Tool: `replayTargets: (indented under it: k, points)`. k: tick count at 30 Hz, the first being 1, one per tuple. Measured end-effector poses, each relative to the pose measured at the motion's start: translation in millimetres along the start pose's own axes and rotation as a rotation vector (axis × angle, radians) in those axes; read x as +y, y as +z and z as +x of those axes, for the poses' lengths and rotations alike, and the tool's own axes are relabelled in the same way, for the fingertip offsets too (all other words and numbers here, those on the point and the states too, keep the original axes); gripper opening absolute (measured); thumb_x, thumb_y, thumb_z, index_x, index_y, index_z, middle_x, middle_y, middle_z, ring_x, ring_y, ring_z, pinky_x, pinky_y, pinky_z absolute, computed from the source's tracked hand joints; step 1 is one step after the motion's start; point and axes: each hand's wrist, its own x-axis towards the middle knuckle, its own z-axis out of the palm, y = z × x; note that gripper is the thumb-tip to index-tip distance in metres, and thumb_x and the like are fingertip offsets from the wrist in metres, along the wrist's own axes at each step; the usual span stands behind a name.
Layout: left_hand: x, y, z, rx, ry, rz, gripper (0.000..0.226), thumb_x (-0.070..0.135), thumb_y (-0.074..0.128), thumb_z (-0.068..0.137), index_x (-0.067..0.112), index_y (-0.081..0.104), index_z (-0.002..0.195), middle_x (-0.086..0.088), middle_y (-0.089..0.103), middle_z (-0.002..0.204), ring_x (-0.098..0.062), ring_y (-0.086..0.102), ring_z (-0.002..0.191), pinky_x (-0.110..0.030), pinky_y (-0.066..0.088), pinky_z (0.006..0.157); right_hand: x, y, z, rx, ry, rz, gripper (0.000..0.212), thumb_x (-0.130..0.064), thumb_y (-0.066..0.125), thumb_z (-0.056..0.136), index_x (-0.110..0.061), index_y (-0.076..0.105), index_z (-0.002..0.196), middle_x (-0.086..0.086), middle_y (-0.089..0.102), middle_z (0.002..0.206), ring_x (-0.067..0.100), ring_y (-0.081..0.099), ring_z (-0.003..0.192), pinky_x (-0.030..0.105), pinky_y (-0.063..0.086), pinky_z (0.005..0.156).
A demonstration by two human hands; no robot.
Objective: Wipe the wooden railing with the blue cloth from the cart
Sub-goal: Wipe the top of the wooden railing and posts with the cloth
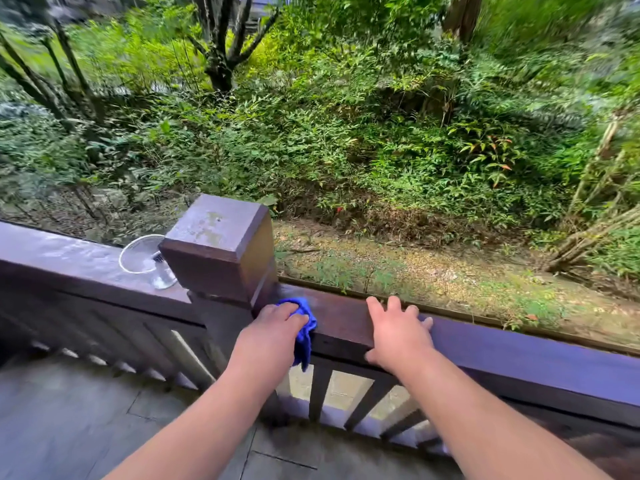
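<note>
Head view blurred at edges. Left hand (277,318) clenched the blue cloth (305,327) against the railing (346,320), cloth trailing toward five o'clock; right hand (398,327) rested released.

Soft, even daylight comes from the garden beyond the grip of the left hand (273,327). The square dark wooden post (221,247) beside it carries a pale sheen. Foliage smears with motion blur toward the corners, and straight rails bow from wide-angle distortion.
</note>
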Motion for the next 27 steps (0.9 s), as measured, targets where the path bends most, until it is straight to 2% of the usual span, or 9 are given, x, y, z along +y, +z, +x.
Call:
replayTargets:
  k: [4, 10, 12, 16, 19, 24, 27]
  points:
    - [2, -3, 2, -0.029, -0.005, 0.035, 0.061, 0.015, 0.068, 0.077, 0.031, 0.053, 0.134, 0.009, 0.046, 0.141, -0.019, 0.038, 0.127, -0.040, 0.056, 0.085, 0, -1, -1, 0.003, 0.012, 0.025, 0.108, -0.047, 0.084, 0.079, -0.034, 0.013, 0.160, 0.012, 0.028, 0.156, 0.047, 0.033, 0.138, 0.070, 0.030, 0.112]
    - [11, -6, 10, -0.044, -0.076, 0.082, 0.052, 0.014, 0.063, 0.078, 0.031, 0.056, 0.127, 0.009, 0.049, 0.132, -0.019, 0.044, 0.113, -0.036, 0.056, 0.081, 11, 3, -7, 0.066, -0.040, 0.094, 0.105, -0.053, 0.081, 0.081, -0.037, 0.015, 0.161, 0.011, 0.026, 0.161, 0.044, 0.023, 0.149, 0.066, 0.022, 0.120]
    - [12, -4, 13, -0.006, -0.090, 0.031, 0.051, 0.011, 0.061, 0.076, 0.033, 0.060, 0.123, 0.010, 0.053, 0.128, -0.019, 0.045, 0.109, -0.038, 0.056, 0.078, 20, 6, -12, 0.096, -0.076, 0.133, 0.103, -0.054, 0.080, 0.082, -0.037, 0.015, 0.161, 0.011, 0.023, 0.164, 0.042, 0.017, 0.153, 0.063, 0.018, 0.123]
    - [21, 6, 19, 0.177, -0.093, -0.074, 0.042, 0.007, 0.055, 0.082, 0.031, 0.068, 0.114, 0.009, 0.064, 0.122, -0.023, 0.052, 0.106, -0.037, 0.055, 0.078, 40, 15, -23, 0.191, -0.126, 0.139, 0.106, -0.062, 0.076, 0.082, -0.036, 0.011, 0.162, 0.009, 0.019, 0.168, 0.039, 0.011, 0.156, 0.062, 0.012, 0.125]
    - [42, 14, 27, 0.224, -0.045, -0.127, 0.039, 0.007, 0.060, 0.083, 0.030, 0.072, 0.111, 0.008, 0.067, 0.124, -0.023, 0.057, 0.111, -0.035, 0.053, 0.083, 58, 22, -28, 0.198, -0.113, 0.147, 0.110, -0.065, 0.075, 0.081, -0.036, 0.007, 0.162, 0.008, 0.014, 0.171, 0.038, 0.006, 0.158, 0.065, 0.009, 0.125]
    - [82, 24, 36, 0.155, 0.042, -0.070, 0.043, -0.001, 0.065, 0.075, 0.025, 0.076, 0.107, 0.001, 0.071, 0.114, -0.031, 0.061, 0.100, -0.039, 0.057, 0.076, 89, 30, -31, 0.179, -0.099, 0.162, 0.112, -0.067, 0.075, 0.079, -0.037, 0.007, 0.162, 0.007, 0.014, 0.172, 0.038, 0.007, 0.158, 0.067, 0.010, 0.124]
    - [112, 27, 40, 0.128, 0.127, -0.057, 0.043, 0.002, 0.064, 0.077, 0.026, 0.075, 0.110, 0.002, 0.070, 0.117, -0.031, 0.060, 0.101, -0.038, 0.054, 0.085, 107, 32, -32, 0.186, -0.103, 0.169, 0.111, -0.066, 0.076, 0.079, -0.038, 0.008, 0.162, 0.006, 0.015, 0.172, 0.037, 0.007, 0.158, 0.066, 0.011, 0.124]
